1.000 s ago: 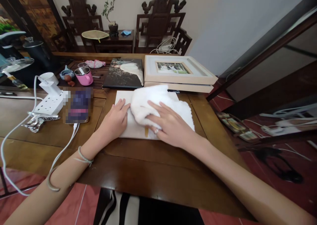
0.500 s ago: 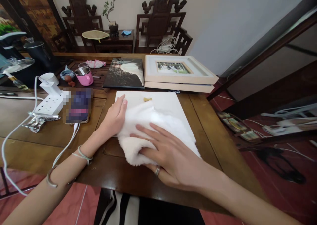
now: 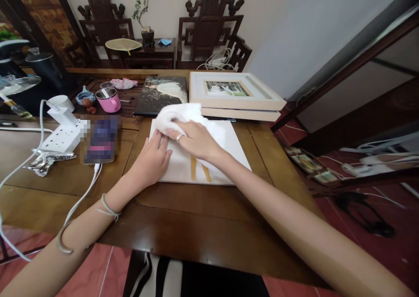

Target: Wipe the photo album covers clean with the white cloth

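A white flat board (image 3: 183,170) with yellow marks lies on the wooden table (image 3: 203,218). My right hand (image 3: 193,140) presses a white fluffy cloth (image 3: 178,114) onto the board's far left corner, fingers curled over it. My left hand (image 3: 151,157) lies flat on the board's left edge, fingers together and stretched out, holding nothing.
Two stacked white picture frames (image 3: 234,95) and a dark photo book (image 3: 160,95) lie behind the board. To the left are a phone (image 3: 101,139), a white power strip (image 3: 63,136) with cables, and a pink mug (image 3: 109,100). Carved chairs stand behind the table.
My right hand swept the cloth from the board's far part down to its near edge, then back up to the far left corner. My left hand stayed on the board's left edge.
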`<state>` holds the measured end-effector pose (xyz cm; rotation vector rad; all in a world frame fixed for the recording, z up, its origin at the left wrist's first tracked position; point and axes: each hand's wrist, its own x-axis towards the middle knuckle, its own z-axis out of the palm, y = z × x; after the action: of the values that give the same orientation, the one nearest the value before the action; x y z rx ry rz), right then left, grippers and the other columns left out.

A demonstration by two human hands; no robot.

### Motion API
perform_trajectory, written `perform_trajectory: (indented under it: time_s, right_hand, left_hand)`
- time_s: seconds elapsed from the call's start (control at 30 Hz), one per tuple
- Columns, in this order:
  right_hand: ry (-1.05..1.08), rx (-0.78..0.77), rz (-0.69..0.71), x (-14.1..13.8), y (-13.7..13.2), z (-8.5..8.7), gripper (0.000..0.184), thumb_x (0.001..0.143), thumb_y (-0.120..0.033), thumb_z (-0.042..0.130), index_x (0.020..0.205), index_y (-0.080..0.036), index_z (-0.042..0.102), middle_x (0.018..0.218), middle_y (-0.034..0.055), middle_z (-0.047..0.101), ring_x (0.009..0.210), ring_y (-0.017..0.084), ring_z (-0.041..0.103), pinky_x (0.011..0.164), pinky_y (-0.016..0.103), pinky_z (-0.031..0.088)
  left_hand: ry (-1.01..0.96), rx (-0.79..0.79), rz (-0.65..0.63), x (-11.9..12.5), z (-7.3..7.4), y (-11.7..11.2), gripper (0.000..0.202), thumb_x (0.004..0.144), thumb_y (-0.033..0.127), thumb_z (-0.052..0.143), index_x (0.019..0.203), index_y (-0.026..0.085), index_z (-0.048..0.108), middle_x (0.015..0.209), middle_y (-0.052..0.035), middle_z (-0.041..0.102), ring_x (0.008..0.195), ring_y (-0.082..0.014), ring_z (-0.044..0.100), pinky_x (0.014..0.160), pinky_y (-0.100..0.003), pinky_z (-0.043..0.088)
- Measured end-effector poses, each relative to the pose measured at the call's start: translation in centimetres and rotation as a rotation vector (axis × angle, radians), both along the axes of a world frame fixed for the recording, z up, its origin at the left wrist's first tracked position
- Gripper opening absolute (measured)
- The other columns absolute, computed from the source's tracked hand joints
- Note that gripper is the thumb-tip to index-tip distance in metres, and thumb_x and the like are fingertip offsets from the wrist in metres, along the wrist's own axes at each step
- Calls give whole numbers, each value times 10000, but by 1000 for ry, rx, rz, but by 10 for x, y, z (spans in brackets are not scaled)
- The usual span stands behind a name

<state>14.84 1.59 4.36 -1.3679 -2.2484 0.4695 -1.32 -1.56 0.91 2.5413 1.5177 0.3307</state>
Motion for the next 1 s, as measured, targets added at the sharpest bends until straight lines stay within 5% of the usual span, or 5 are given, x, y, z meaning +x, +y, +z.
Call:
perform_trajectory:
  time_s: [0.17, 0.47, 0.63, 0.8, 1.0]
  right_hand:
    - [38, -19, 26, 4, 0, -2, 368, 997, -384, 380, 1210, -263, 655, 1272, 21, 674, 1160, 287, 590, 1002, 465, 439]
    - [-34, -30, -272, 86, -27, -22, 443, 970, -448, 403, 1235, -183, 640, 1390, 108, 587, 1376, 376, 415, 1100, 596, 361]
    - [-163, 196, -59, 95, -89, -27, 283, 955, -304, 418, 1041, -189, 663, 1273, 163, 656, 1377, 328, 425, 1129, 616, 337]
    - [-210, 270, 179, 89, -158, -6, 181, 868, -152, 482, 882, -235, 643, 1344, 150, 613, 1380, 299, 419, 1062, 588, 458]
    - [-235, 249, 243, 105, -144, -3, 211, 903, -216, 466, 903, -262, 672, 1266, 101, 674, 1309, 283, 518, 1055, 548, 480]
  left_hand:
    - [-24, 15, -12, 0, 0, 0, 512, 990, 258, 308, 1437, 11, 343, 1548, -275, 278, 1483, -362, 187, 1157, -591, 254]
    - [4, 36, 4, -14, -4, -4, 518, 1003, 262, 289, 1440, -14, 330, 1557, -295, 255, 1489, -346, 173, 1175, -557, 239]
    - [15, 25, 0, -12, -3, -3, 522, 1006, 251, 279, 1441, -33, 321, 1557, -310, 239, 1490, -353, 161, 1171, -569, 242]
    - [7, 61, -44, -12, -7, -1, 502, 1009, 263, 276, 1439, 12, 334, 1551, -295, 273, 1492, -348, 160, 1148, -609, 271]
    - [29, 56, -57, -10, -5, -3, 516, 1005, 270, 277, 1442, -1, 326, 1556, -305, 247, 1492, -359, 144, 1151, -609, 261]
